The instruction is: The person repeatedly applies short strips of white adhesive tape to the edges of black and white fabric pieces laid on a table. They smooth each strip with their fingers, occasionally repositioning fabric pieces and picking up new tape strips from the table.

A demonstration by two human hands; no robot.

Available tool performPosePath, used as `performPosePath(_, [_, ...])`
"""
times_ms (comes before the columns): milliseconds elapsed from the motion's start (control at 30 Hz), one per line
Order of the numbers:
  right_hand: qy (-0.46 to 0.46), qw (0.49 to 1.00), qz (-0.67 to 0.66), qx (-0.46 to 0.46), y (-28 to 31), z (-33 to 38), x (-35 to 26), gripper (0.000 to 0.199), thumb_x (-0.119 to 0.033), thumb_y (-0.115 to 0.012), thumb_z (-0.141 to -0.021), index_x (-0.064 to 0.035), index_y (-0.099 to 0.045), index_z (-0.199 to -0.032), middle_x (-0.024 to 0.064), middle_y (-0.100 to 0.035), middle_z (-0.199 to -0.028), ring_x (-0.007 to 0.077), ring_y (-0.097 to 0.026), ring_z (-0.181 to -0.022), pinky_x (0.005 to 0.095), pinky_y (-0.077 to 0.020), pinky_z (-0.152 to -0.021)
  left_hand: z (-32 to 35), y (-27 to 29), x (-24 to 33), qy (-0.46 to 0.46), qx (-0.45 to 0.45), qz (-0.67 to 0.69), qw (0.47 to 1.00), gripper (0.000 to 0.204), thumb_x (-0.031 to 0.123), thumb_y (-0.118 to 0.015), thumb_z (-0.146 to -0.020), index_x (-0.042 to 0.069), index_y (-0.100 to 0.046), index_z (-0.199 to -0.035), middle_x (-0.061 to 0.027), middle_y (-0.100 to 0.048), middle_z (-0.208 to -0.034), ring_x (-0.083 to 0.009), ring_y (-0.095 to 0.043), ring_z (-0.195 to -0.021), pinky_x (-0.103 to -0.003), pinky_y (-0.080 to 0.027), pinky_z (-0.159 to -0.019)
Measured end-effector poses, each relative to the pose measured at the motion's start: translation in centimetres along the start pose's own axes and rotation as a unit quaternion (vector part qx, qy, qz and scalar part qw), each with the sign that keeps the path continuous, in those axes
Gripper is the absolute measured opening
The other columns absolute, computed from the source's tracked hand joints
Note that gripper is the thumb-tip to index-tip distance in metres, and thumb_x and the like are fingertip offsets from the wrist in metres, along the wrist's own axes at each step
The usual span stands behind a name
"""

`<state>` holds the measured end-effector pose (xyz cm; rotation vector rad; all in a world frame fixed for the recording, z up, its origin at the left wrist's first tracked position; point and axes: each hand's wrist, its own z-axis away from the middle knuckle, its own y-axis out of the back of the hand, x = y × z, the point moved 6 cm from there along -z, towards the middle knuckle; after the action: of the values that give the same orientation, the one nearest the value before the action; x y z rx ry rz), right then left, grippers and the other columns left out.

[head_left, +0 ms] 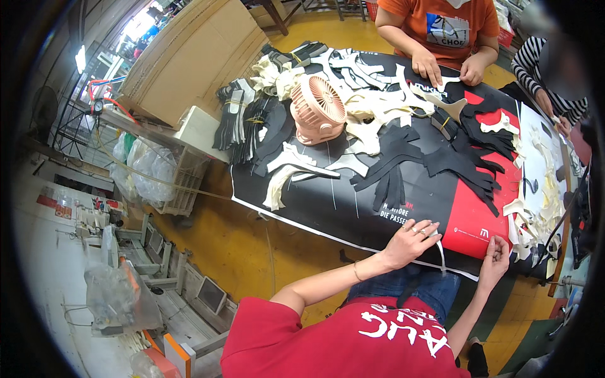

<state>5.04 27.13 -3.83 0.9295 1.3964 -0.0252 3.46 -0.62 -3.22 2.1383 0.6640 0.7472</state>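
At the near edge of the counter point(353, 217), your left hand point(413, 240) lies flat on the black-and-red printed sheet point(469, 220) with its fingers spread and open. It presses down rather than grips. A thin white strip point(442, 255) runs from just beside its fingertips down over the sheet's edge. Your right hand point(495, 255) sits close by at the same edge, over the red panel. Its fingers are curled together as if pinching something small, but you cannot tell from this view what they hold, if anything.

To handle the strip well, keep your left palm weighted so the sheet does not slide. Let only your fingertips guide the strip, and keep it straight and free of twists where it hangs. Bring your right hand in along the edge and not across it, so you do not drag the cream cut pieces point(532, 217) piled just to its right.

Farther up the counter, well apart from you, lie heaps of black cut pieces point(463, 164) and a small pink fan point(317, 108). A co-worker's hands point(428, 66) work at the far side, so stay on your own edge.
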Motion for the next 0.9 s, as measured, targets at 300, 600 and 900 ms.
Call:
performPosePath(300, [0.216,0.917,-0.203,-0.266,-0.9,6.3,-21.5,0.021,0.003,-0.076,-0.079,-0.0021,-0.069,-0.099,0.0082,-0.069,-0.086,0.0153,-0.065,-0.074,0.0263,-0.052,-0.068,2.8,15.2,-10.4,0.059,0.167,-0.245,0.953,0.036,-0.002,-0.06,-0.08,0.011,-0.074,-0.11,-0.0063,-0.074,-0.113,-0.019,-0.071,-0.106,-0.04,-0.035,-0.1])
performPosePath(600, [0.333,0.685,-0.548,-0.347,1.3,10.2,-33.5,0.018,-0.007,-0.078,-0.077,-0.0131,-0.077,-0.095,0.004,-0.061,-0.067,0.0134,-0.053,-0.049,0.0236,-0.0371,-0.043,8.0,17.0,-22.8,0.272,-0.083,-0.35,0.892,0.036,0.014,-0.064,-0.092,0.016,-0.066,-0.128,-0.0077,-0.061,-0.137,-0.0248,-0.052,-0.132,-0.048,-0.022,-0.116])
performPosePath(900, [0.335,0.666,-0.607,-0.276,2.0,9.1,-29.8,0.019,-0.003,-0.07,-0.087,-0.0187,-0.076,-0.096,0.0085,-0.065,-0.075,0.0138,-0.055,-0.053,0.0245,-0.04,-0.045,0.0,11.2,-11.4,0.157,0.041,-0.17,0.972,0.032,0.01,-0.071,-0.086,0.011,-0.069,-0.118,-0.0083,-0.064,-0.132,-0.0243,-0.058,-0.125,-0.043,-0.029,-0.113])
